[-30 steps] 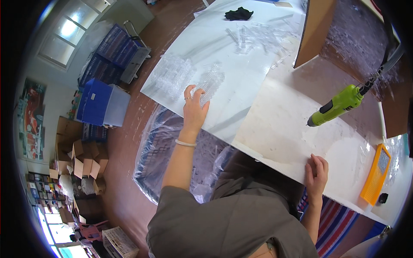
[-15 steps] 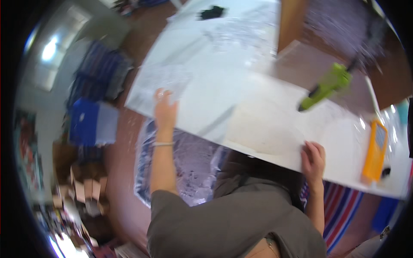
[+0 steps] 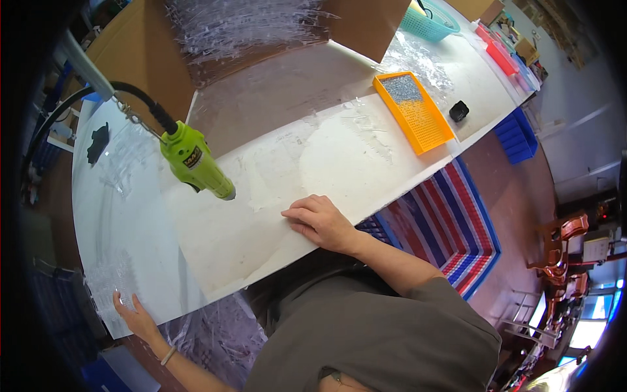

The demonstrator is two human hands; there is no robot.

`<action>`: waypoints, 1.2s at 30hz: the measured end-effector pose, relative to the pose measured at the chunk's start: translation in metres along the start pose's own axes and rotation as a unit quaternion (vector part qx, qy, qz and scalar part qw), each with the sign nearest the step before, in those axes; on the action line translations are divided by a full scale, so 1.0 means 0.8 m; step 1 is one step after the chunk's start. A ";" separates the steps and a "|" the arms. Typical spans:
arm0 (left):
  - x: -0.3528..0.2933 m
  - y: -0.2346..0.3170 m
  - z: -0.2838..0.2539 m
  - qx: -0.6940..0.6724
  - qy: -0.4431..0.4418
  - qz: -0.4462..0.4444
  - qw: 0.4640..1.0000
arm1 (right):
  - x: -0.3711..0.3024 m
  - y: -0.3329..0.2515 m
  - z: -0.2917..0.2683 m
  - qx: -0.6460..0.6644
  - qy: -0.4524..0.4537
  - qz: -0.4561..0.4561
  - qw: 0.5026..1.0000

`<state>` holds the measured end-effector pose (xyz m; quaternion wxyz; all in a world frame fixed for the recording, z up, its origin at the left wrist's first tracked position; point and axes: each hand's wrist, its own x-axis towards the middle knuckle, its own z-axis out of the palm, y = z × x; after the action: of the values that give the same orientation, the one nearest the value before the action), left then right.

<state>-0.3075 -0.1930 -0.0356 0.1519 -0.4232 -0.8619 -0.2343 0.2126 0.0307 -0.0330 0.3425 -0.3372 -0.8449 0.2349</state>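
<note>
My left hand (image 3: 138, 320) is at the table's left end, fingers spread, beside a stack of clear plastic pieces (image 3: 112, 284); its fingertips reach the near side of the stack. Loosely bent, the fingers of my right hand (image 3: 321, 224) rest on the white tabletop (image 3: 228, 245) near its front edge, with nothing seen in them. Above the table hangs a green electric screwdriver (image 3: 198, 162) on a spring hook with a black cable, apart from both hands.
An open cardboard box (image 3: 372, 29) holding clear plastic pieces lies at the back. An orange tray (image 3: 428, 134) with small metal parts stands right, near a small black object (image 3: 459, 111). A turquoise basket (image 3: 434, 23) is farther back. Below is a striped bag (image 3: 434, 219).
The view has swung to the right, bringing the orange tray and striped bag fully into sight. My right hand lies farther in from the table edge; my left stays by the clear plastic.
</note>
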 end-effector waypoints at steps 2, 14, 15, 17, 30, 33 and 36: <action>0.002 0.019 0.004 -0.007 -0.009 -0.099 0.995 | -0.002 0.003 0.004 -0.002 0.001 -0.007 1.000; 0.004 0.028 0.010 0.130 0.061 0.039 0.989 | -0.001 -0.001 -0.002 -0.015 -0.016 0.016 1.000; 0.010 0.033 0.006 0.102 0.062 0.041 0.992 | -0.001 -0.002 -0.006 -0.011 -0.016 0.014 1.000; 0.013 0.059 -0.007 0.129 0.082 0.026 0.988 | 0.001 -0.001 0.001 0.005 -0.024 0.002 1.000; 0.029 0.061 -0.023 0.188 0.087 -0.041 0.977 | 0.007 -0.010 0.012 0.013 -0.043 0.028 0.999; 0.044 0.079 -0.022 0.200 0.112 0.002 0.973 | 0.005 -0.008 0.012 0.015 -0.044 0.025 0.999; 0.064 0.092 -0.007 0.212 0.090 -0.005 0.973 | -0.001 -0.002 0.009 0.012 -0.029 0.029 0.999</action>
<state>-0.2789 -0.1234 0.0133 0.3143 -0.3542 -0.8767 -0.0842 0.2073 0.0277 -0.0367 0.3147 -0.3500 -0.8417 0.2646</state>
